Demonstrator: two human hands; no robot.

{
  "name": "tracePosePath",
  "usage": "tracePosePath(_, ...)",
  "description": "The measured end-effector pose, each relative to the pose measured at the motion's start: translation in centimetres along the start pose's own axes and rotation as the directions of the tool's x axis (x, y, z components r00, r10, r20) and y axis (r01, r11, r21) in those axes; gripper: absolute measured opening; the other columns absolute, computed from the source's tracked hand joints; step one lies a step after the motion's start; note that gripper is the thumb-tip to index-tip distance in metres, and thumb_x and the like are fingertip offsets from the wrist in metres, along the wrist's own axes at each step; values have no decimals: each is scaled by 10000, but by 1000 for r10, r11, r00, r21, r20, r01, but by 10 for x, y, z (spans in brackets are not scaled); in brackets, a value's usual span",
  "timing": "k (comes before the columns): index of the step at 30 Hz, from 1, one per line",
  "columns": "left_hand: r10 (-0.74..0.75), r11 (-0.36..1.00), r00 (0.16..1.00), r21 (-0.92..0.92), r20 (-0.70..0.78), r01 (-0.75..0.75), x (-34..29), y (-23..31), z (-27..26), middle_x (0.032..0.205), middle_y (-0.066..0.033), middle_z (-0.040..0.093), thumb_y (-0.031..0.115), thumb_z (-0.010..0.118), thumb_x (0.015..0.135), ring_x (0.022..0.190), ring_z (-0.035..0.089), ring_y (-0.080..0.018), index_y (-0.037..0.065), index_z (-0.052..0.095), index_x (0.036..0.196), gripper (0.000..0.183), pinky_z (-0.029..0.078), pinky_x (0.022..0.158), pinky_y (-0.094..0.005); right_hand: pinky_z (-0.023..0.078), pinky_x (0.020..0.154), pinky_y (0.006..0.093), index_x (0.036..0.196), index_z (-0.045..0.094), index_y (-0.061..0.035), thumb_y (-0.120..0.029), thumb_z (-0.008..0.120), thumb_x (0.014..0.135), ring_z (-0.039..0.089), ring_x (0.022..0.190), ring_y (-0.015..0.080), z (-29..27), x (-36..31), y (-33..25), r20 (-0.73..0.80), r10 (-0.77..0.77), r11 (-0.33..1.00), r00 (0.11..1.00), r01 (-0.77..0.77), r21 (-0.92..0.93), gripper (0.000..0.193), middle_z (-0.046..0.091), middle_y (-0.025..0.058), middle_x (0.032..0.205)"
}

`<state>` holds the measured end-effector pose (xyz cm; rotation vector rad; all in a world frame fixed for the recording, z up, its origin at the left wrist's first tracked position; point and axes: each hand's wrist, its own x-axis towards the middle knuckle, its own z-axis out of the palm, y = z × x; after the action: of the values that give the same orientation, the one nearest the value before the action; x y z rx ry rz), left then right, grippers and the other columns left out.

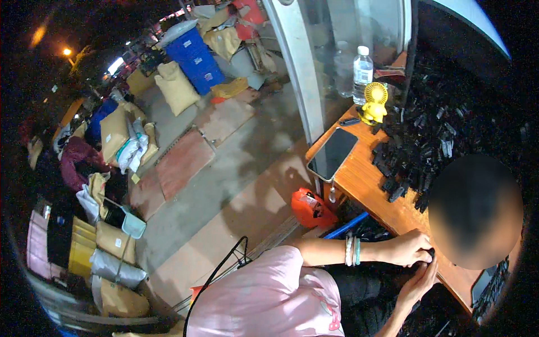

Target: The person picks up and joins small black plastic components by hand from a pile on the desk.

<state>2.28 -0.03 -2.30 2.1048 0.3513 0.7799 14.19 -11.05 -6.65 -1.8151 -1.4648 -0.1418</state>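
Left hand (409, 247) and right hand (418, 283) together at near edge of orange wooden worktop (359, 180), both grips pinching one small black plastic part (428, 257). Heap of similar black parts (426, 140) beyond; dark flat phone (332, 153) and yellow desk fan (375, 104) nearby.

Wooden table (368, 185): bare strip runs along its near edge between the dark phone (332, 153) and the heap of small black parts (432, 135); a hand could slide through there

Far corner is crowded: yellow fan (375, 102) and clear water bottle (362, 69) stand close together, just beside the heap

Black parts cover most of the right side of the table, leaving little bare wood

Left hand (409, 247) and right hand (420, 281) meet at the table's front edge, blocking that corner; a blurred round shape (474, 210) hides the table beyond

Below the table: orange bag (310, 208) and blue bar (345, 226) stand in the gap; concrete floor (236, 168) to the left lies open
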Motion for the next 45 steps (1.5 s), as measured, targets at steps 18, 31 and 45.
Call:
tracePosePath(18,-313,743,928,-557,203,372,-27,0,-17,790,-41,609,90,579,878,542,544,-83,0,634,1069,218,422,492,-211,505,625,259,972,600,43,47,602,805,605,672,174,-4,-2,-5,425,273,243,863,-489,838,167,567,88,849)
tracePosePath(31,-71,682,887,627,-455,376,-33,-71,-60,951,-122,521,148,696,764,789,584,-343,41,544,932,251,462,614,-448,453,743,362,936,566,-40,47,540,804,556,844,307,-11,75,79,-359,135,991,924,-122,59,159,568,132,909)
tracePosePath(45,-420,903,864,-224,-278,367,-52,-44,-16,689,36,560,-1,677,791,502,405,4,37,509,1053,314,296,425,-158,336,1023,403,1229,535,-67,-300,622,841,431,1198,348,8,125,149,-132,244,967,961,-231,104,461,471,219,1267)
